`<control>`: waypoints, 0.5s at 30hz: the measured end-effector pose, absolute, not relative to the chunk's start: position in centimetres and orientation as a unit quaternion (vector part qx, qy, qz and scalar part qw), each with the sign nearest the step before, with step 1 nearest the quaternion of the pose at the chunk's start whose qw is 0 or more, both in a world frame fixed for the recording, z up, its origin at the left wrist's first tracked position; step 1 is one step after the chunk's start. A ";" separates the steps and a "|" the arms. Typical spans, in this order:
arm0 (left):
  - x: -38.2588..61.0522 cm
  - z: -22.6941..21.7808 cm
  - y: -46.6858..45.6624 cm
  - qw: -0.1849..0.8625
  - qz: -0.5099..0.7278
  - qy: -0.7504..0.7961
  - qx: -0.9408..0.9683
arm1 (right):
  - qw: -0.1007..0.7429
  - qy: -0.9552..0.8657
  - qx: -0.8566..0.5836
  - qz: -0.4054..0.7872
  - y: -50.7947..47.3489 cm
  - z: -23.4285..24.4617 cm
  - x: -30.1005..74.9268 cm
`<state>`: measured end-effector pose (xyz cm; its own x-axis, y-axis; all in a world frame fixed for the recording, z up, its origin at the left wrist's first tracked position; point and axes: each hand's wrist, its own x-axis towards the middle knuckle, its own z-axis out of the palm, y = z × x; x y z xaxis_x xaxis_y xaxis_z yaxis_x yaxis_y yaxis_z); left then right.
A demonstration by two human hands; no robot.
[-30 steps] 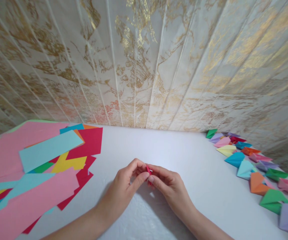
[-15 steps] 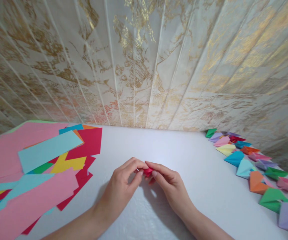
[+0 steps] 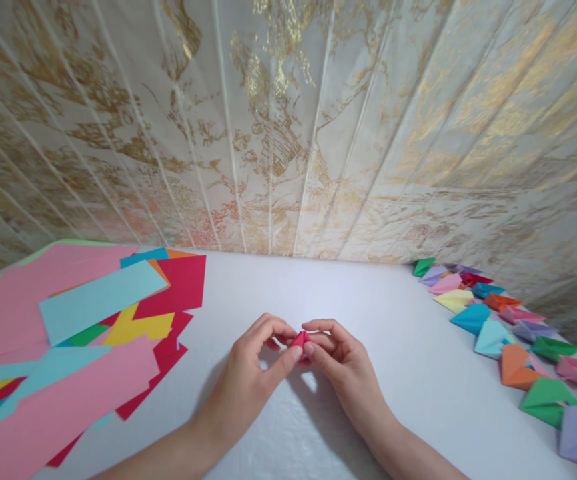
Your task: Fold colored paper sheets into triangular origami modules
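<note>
A small folded red paper piece (image 3: 301, 339) is pinched between both hands, just above the white table (image 3: 288, 287). My left hand (image 3: 255, 357) grips its left side, thumb in front and fingers behind. My right hand (image 3: 345, 360) holds the right side with the thumb; its index finger is raised and arched over the piece. A peaked fold shows at the top of the paper, while its lower part is hidden by the thumbs and fingers.
Loose coloured paper sheets lie piled on the left, with a pink sheet (image 3: 83, 393) and a light blue strip (image 3: 103, 300) on top. Several folded paper pieces line the right side, among them a green one (image 3: 548, 400) and an orange one (image 3: 515, 365). A patterned curtain (image 3: 278, 133) hangs behind.
The red paper has been turned so a peaked fold now points up. My right index finger has lifted off it, and my left thumb has slid right across its front.
</note>
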<state>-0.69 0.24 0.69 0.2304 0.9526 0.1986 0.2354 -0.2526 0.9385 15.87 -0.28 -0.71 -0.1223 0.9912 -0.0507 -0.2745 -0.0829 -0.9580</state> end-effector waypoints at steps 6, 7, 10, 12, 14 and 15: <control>-0.9 0.7 0.6 0.409 0.441 0.438 0.668 | 0.541 -0.483 -0.414 0.550 -0.1 -0.8 15.9; -0.9 0.6 0.6 0.410 0.441 0.440 0.666 | 0.544 -0.488 -0.412 0.544 -0.1 -0.8 15.9; -0.7 0.5 0.4 0.414 0.429 0.440 0.671 | 0.536 -0.477 -0.403 0.569 -0.2 -0.9 15.8; -0.6 0.5 0.1 0.417 0.417 0.442 0.676 | 0.532 -0.462 -0.410 0.579 -0.3 -0.8 15.8; -0.6 0.5 -0.1 0.425 0.394 0.451 0.679 | 0.535 -0.456 -0.422 0.573 -0.3 -0.7 15.8; -0.6 0.5 -0.2 0.428 0.380 0.456 0.682 | 0.540 -0.454 -0.426 0.567 -0.3 -0.6 15.9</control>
